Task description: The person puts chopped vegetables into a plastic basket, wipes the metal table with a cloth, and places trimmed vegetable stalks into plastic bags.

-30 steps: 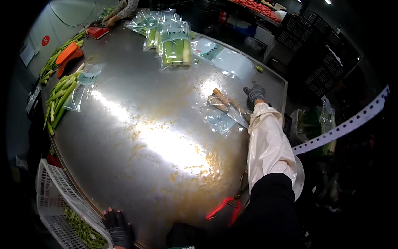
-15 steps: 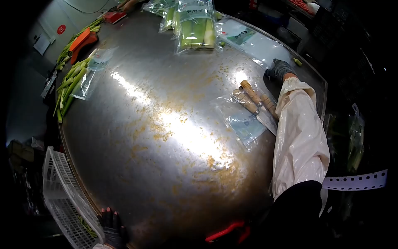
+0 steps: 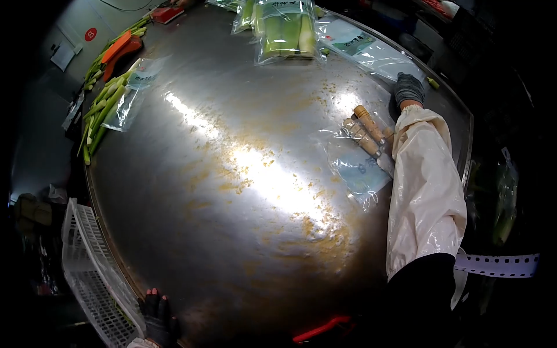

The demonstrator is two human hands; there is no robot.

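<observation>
My right hand point(image 3: 409, 91), in a grey glove below which a white sleeve begins, is at the lower right edge of a stack of printed plastic bags point(image 3: 386, 58). Its fingers are bent away from me and mostly hidden, so any grip on a bag cannot be made out. Close to that forearm, wooden-handled knives point(image 3: 369, 124) lie with a clear bag point(image 3: 358, 171). My left hand point(image 3: 156, 318), in a dark glove with bare fingertips, rests with fingers apart at the table's near left edge, beside a white plastic basket point(image 3: 98, 278).
The metal table point(image 3: 232, 243) carries bagged green-and-white stalks point(image 3: 286, 33) at the far side. Loose green stalks point(image 3: 107, 110), a clear bag point(image 3: 126, 101) and an orange-handled tool point(image 3: 118, 49) lie along the left. Something red point(image 3: 322, 329) shows at the near edge.
My right hand has moved slightly farther up and right, towards the bag stack. The whole view has shifted a little. My left hand stays at the table edge.
</observation>
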